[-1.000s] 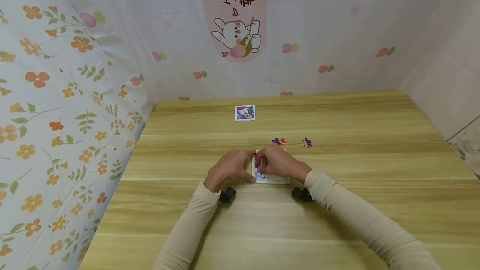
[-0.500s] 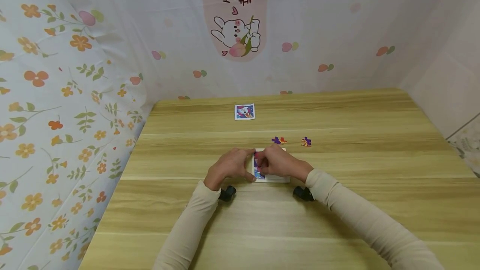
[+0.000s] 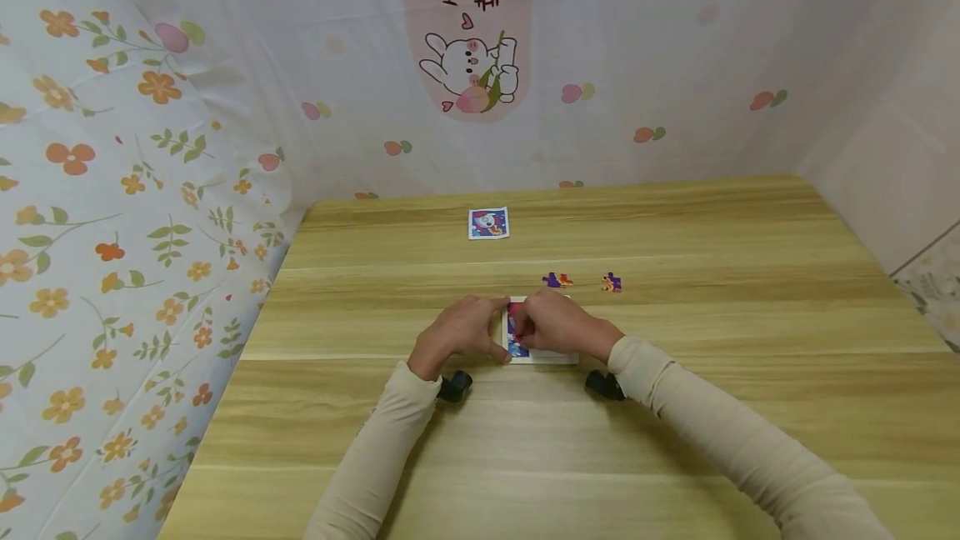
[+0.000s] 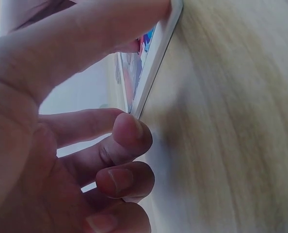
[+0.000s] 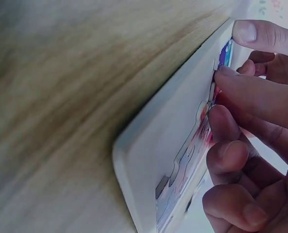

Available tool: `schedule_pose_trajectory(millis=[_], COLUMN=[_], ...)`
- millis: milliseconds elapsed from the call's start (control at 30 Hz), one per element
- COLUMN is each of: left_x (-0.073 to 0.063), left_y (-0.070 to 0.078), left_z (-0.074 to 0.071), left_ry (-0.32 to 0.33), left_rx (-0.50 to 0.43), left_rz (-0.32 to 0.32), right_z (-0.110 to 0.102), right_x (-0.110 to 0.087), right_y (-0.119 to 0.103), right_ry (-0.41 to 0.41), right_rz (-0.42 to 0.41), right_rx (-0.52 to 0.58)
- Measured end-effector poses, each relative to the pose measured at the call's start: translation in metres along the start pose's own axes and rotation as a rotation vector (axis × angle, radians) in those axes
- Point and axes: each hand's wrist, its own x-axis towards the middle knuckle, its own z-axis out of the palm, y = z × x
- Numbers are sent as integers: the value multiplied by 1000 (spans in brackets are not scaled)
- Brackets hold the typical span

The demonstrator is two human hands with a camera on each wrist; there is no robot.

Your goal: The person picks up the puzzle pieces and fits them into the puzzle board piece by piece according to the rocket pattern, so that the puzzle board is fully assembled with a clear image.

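Note:
A small white jigsaw puzzle tray (image 3: 553, 357) lies flat on the table, its colourful fitted pieces (image 3: 517, 346) along the left side. My left hand (image 3: 463, 329) grips the tray's left end, thumb at the near corner and index finger at the far corner. My right hand (image 3: 558, 323) bends over the tray with curled fingers. Its thumb and index finger pinch a reddish puzzle piece (image 5: 225, 101) low against the fitted part, mostly hidden by the fingers. In the right wrist view, the tray's bare white surface (image 5: 175, 124) extends beside the pieces.
Beyond the tray lie two loose groups of puzzle pieces, one purple and red (image 3: 557, 280), the other purple and yellow (image 3: 612, 282). A square picture card (image 3: 488, 224) rests farther back on the wooden table (image 3: 675, 457). Patterned cloth (image 3: 360, 90) hangs behind it.
The right fingers have shifted slightly over the fitted pieces, while the left hand keeps its grip on the tray. The whole head view has drifted a little.

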Motion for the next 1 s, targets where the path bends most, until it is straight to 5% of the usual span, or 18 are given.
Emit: schedule_pose_trajectory(millis=[300, 467, 733, 1000], left_x=[0, -1, 1, 0], left_y=[-1, 1, 2, 3], left_z=[1, 1, 2, 3], left_ry=[-14, -25, -11, -12], left_rx=[-5, -33, -23, -19], left_rz=[-18, -47, -65, -77], right_z=[-4, -20, -42, -43], right_x=[-2, -4, -6, -7], right_y=[10, 22, 57, 79], right_ry=[-38, 1, 123, 130], right_rz=[-23, 47, 197, 287], right_rx=[77, 122, 41, -20])
